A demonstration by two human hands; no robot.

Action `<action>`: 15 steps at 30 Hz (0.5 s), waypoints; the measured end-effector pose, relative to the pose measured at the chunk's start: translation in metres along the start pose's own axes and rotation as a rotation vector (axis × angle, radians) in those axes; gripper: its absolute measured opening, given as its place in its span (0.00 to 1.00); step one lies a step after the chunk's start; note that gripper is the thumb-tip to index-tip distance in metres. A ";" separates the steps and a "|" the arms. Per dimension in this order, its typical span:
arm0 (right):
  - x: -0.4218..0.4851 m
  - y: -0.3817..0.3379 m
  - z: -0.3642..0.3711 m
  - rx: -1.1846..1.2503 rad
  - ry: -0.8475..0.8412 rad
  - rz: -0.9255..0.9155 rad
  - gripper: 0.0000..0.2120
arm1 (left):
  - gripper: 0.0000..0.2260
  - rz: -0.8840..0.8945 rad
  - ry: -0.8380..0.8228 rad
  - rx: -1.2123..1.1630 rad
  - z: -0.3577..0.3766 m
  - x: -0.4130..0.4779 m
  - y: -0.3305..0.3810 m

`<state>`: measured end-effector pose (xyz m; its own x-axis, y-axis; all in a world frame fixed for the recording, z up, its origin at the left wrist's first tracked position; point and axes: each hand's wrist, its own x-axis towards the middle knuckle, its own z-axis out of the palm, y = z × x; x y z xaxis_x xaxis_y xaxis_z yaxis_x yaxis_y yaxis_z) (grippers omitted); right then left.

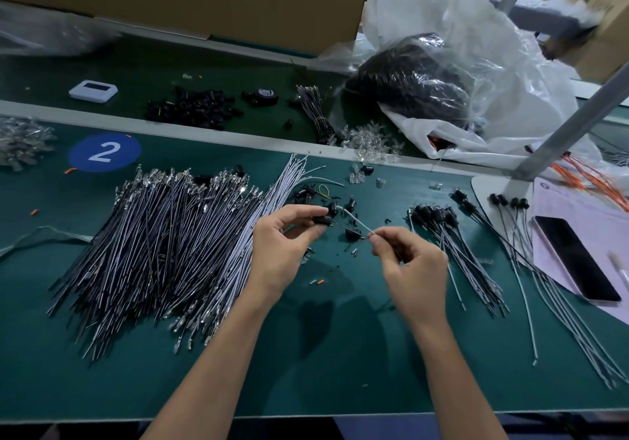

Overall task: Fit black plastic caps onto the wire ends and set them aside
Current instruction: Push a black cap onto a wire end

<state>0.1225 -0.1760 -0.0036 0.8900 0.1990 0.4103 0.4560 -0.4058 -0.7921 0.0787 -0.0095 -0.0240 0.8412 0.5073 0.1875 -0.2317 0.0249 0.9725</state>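
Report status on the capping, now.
Left hand grips black cap. Right hand pinches wires meeting it. Loose caps on mat below, nothing blocking.

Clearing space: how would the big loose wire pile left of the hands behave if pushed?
The wire pile lies fanned, unbound, so it would probably spread, not slide whole. Strands look thin, likely light and bendy; finished wires at right curve.

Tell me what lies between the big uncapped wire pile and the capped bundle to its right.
Head view: the left hand pinching a black cap, the right hand a wire, above loose caps on the mat.
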 end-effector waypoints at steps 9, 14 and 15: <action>0.000 0.001 0.003 0.017 -0.017 0.049 0.07 | 0.14 -0.081 -0.009 -0.097 -0.001 -0.001 0.002; 0.003 0.001 0.004 0.020 -0.040 0.070 0.09 | 0.14 -0.087 -0.026 -0.110 -0.002 0.001 0.000; 0.003 0.001 0.004 0.029 -0.041 0.074 0.09 | 0.14 -0.092 -0.022 -0.118 -0.002 0.001 -0.001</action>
<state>0.1256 -0.1718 -0.0048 0.9206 0.2058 0.3319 0.3884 -0.3948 -0.8326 0.0786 -0.0074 -0.0253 0.8718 0.4791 0.1023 -0.2077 0.1724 0.9629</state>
